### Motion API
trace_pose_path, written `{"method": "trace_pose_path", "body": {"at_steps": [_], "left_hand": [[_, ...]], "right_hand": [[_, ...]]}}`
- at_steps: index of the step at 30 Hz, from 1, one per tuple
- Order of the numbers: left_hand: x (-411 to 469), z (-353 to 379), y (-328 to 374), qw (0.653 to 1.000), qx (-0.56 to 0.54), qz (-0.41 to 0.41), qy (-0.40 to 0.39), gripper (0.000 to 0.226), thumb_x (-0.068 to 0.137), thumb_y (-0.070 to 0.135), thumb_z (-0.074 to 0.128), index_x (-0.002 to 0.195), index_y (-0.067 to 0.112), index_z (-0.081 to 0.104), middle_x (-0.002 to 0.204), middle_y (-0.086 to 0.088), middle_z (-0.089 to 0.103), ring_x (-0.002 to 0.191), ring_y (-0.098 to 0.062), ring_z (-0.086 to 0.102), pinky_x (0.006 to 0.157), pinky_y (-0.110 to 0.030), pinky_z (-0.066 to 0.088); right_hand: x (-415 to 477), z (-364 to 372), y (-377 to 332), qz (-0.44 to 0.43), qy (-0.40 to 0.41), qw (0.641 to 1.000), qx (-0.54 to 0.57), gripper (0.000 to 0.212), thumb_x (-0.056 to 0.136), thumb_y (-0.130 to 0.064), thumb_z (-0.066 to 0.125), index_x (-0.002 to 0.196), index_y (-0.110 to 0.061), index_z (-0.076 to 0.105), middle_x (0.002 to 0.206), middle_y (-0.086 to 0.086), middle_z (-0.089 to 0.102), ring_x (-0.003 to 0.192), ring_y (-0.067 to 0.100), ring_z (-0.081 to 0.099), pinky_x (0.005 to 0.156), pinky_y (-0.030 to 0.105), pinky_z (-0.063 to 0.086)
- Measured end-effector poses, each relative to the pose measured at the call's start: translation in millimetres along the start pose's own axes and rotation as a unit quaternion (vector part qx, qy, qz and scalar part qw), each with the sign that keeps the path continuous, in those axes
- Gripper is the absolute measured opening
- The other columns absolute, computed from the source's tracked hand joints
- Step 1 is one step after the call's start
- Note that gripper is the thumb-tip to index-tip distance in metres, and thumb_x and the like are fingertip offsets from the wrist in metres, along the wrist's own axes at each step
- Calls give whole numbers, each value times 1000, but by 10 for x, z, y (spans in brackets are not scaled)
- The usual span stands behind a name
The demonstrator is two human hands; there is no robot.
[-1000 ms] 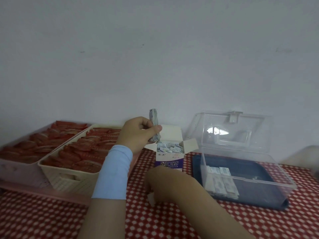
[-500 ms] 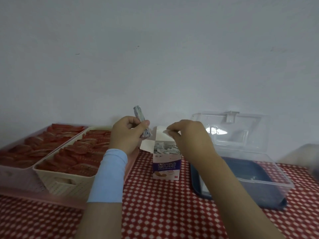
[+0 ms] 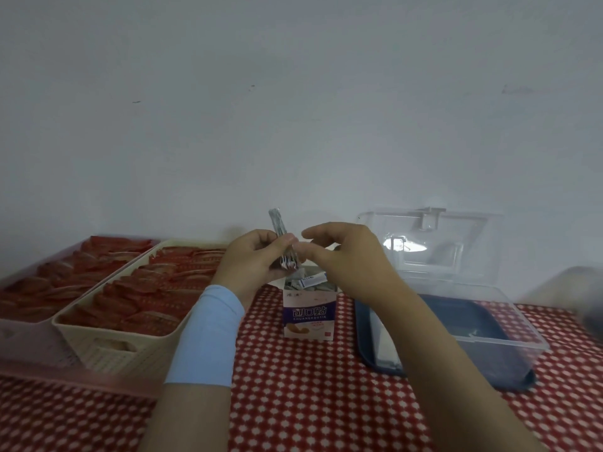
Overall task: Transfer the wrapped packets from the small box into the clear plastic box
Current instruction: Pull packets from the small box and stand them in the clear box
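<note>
Now the left hand [image 3: 248,260] grips the packets [image 3: 277,223]; the right hand [image 3: 346,256], half curled, maybe touches them. Pinch them firmly, then carry them to the clear box [image 3: 509,344] at three o'clock.

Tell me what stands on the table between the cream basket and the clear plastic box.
The small box, open with wrapped packets inside, stands on the checked cloth there; the head view shows it.

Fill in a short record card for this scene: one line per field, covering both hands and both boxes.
Left hand: grips a bundle of wrapped packets
Right hand: fingertips beside the bundle; contact unclear
Small box: open, packets inside
Clear plastic box: right of the small box, lid raised
</note>
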State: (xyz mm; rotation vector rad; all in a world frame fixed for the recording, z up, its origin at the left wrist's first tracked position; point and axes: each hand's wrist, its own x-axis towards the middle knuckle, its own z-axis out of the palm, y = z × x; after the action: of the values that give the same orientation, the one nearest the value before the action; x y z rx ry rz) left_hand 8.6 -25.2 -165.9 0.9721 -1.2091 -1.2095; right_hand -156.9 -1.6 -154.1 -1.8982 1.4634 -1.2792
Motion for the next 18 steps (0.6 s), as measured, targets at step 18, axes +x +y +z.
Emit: {"method": "trace_pose_path", "body": {"at_steps": [18], "left_hand": [[-12,7,12,998,42,-12,54,19,89,11,73,84,1,58,87,-17,71,73,-22,75,63,-30,61]], "right_hand": [[17,26,69,-3,96,988,-124,16,95,-20,63,90,-23,78,80,-6,73,69,13,68,61,30,59]]}}
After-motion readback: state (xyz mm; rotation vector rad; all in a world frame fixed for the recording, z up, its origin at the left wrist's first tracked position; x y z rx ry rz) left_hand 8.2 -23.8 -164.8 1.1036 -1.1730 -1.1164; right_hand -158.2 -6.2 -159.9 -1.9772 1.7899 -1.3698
